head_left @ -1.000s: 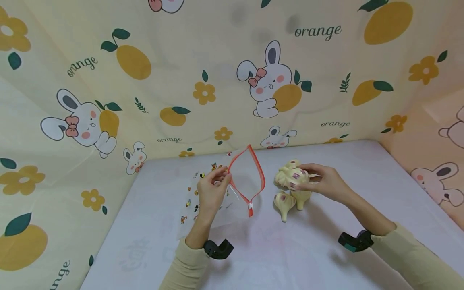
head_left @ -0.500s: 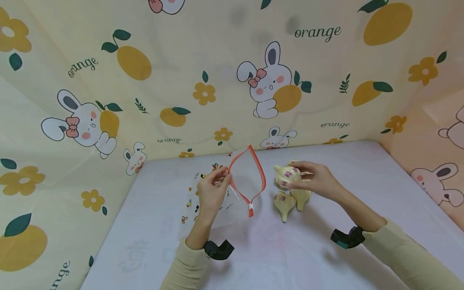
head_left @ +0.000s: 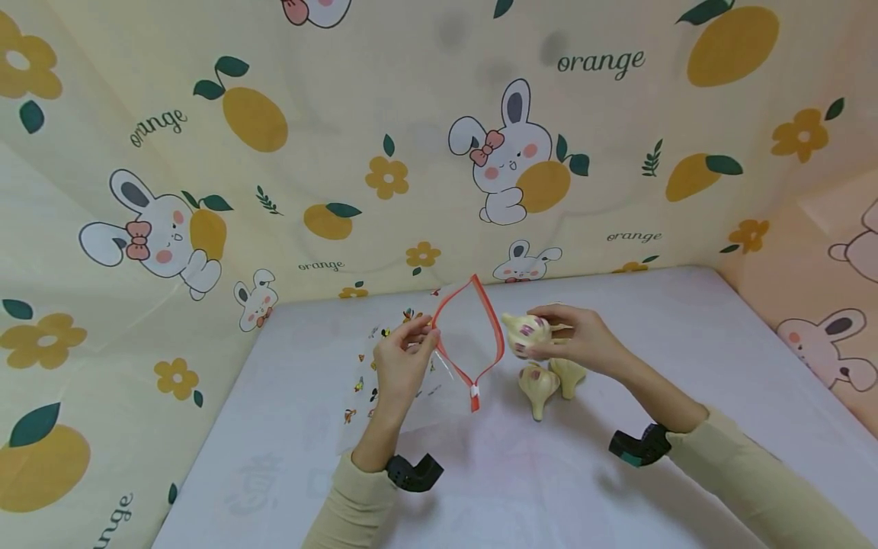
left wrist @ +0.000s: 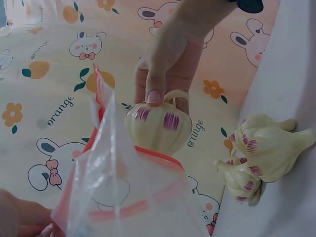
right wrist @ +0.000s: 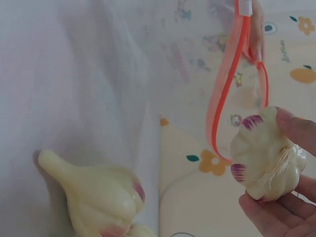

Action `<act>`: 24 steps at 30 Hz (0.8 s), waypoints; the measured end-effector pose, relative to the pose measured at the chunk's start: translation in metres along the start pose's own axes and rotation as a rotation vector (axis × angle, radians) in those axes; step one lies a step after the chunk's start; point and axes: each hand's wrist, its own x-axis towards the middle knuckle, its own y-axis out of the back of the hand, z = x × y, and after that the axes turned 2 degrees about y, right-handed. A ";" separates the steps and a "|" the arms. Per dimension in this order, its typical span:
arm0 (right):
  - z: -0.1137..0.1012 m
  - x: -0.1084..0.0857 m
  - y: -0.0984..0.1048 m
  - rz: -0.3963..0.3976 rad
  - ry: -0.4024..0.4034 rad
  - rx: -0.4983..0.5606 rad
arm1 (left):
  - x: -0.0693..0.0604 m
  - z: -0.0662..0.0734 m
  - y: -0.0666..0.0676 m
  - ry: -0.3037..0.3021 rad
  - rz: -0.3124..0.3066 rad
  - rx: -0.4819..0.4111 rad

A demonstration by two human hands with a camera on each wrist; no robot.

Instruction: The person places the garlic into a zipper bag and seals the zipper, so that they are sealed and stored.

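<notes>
My left hand (head_left: pixel 401 366) pinches the near-left edge of a clear zip bag (left wrist: pixel 118 197) printed with small cartoon figures. The bag's red zipper rim (head_left: pixel 495 324) gapes wide, with a white slider (head_left: pixel 475 391) at its lower end. In my right hand (head_left: pixel 586 335) is a cream garlic bulb (head_left: pixel 527 335) with purple streaks, gripped between thumb and fingers. It is just right of the bag's mouth; its dry roots show in the right wrist view. Below it, a garlic bulb (head_left: pixel 538 387) and another garlic bulb (head_left: pixel 568 377) lie together on the table.
A white cloth (head_left: pixel 288 427) covers the table. Behind and at the sides hangs a cream curtain (head_left: pixel 425 206) printed with rabbits, oranges and flowers. Black wrist cameras sit on both forearms, the left camera (head_left: pixel 414 473) low over the cloth.
My right hand has carried the held garlic bulb leftward from above the other bulbs to beside the bag's mouth. My left hand and the bag have barely moved.
</notes>
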 end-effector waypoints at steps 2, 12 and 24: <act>0.000 0.002 -0.003 -0.005 0.009 -0.001 | 0.000 0.001 0.000 -0.001 0.004 -0.002; -0.005 0.015 -0.017 -0.033 0.050 0.025 | 0.002 0.002 0.000 -0.028 0.001 -0.016; -0.013 0.021 -0.030 -0.042 0.053 0.048 | 0.001 0.003 0.000 -0.015 0.005 -0.035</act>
